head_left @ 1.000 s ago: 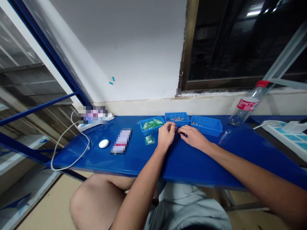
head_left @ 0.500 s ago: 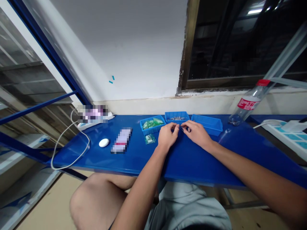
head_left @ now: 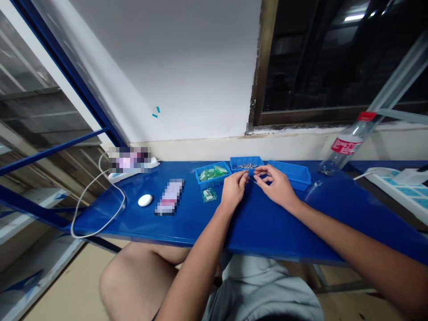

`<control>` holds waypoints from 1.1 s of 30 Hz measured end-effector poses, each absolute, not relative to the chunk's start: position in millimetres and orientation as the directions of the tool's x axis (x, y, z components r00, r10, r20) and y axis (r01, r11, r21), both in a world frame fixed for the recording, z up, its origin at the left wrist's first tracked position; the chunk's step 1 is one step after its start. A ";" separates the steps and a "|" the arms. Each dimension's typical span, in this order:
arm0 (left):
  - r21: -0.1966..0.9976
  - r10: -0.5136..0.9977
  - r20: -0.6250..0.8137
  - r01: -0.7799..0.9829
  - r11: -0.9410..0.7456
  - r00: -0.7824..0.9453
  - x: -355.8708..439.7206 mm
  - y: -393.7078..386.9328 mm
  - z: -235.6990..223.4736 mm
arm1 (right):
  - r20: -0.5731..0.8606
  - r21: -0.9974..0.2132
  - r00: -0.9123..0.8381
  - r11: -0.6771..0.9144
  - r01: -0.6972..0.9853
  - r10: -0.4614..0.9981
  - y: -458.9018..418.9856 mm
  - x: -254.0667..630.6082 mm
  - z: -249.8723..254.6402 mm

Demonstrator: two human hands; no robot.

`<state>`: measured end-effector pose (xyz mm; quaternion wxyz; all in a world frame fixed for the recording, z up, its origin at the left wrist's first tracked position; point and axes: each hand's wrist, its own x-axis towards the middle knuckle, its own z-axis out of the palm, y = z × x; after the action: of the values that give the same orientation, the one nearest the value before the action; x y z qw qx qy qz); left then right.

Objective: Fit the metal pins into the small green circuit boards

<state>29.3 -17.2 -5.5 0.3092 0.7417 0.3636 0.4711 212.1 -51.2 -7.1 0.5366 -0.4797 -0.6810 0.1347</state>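
My left hand is closed in a pinch, thumb against forefinger, in front of the middle bin. A thin, shiny metal piece shows at its fingertips, too small to name exactly. Close by on the right, my right hand is curled with thumb and forefinger at the other end of that piece. Behind the hands stands a blue bin of slim metal parts. Left of it, another blue bin holds green-and-clear packets. A small clear packet lies before that bin.
A third blue bin sits on the right of the blue table. Beyond it a plastic bottle leans near a power strip. To the left are a white oval object, a blurred phone-like slab and a looped cable.
My right hand's fingers have lifted and spread slightly, and its thumb shows more clearly. The left hand has barely shifted. Bins and other objects stay where they were.
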 end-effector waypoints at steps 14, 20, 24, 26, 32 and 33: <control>0.736 0.795 0.500 0.314 -0.599 0.344 28.7 -15.6 -7.2 | 0.582 -0.510 -0.184 0.531 0.676 0.793 -49.2 226.6 -4.1; 0.897 0.870 0.357 0.136 -0.421 0.341 31.7 -14.2 -12.6 | 0.507 -0.621 -0.182 0.504 0.601 0.842 -46.5 225.9 -9.3; 0.918 0.880 0.339 0.088 -0.387 0.333 33.5 -14.7 -9.6 | 0.502 -0.649 -0.163 0.494 0.579 0.849 -47.7 223.3 -9.3; 0.910 0.881 0.355 0.102 -0.403 0.311 33.4 -17.0 -5.6 | 0.507 -0.659 -0.141 0.488 0.573 0.850 -48.5 222.2 -8.4; 0.904 0.880 0.272 0.211 -0.372 0.389 31.7 -25.3 0.8 | 0.529 -0.684 -0.017 0.438 0.583 0.848 -49.6 225.0 -5.9; 0.915 0.879 0.258 0.191 -0.356 0.401 32.0 -25.3 0.3 | 0.539 -0.671 -0.032 0.452 0.588 0.842 -49.3 226.0 -6.1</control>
<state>32.0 -25.3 0.3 0.4285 0.7191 0.3719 0.4012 226.0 -49.3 -6.1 0.4773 -0.5063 -0.7058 0.1330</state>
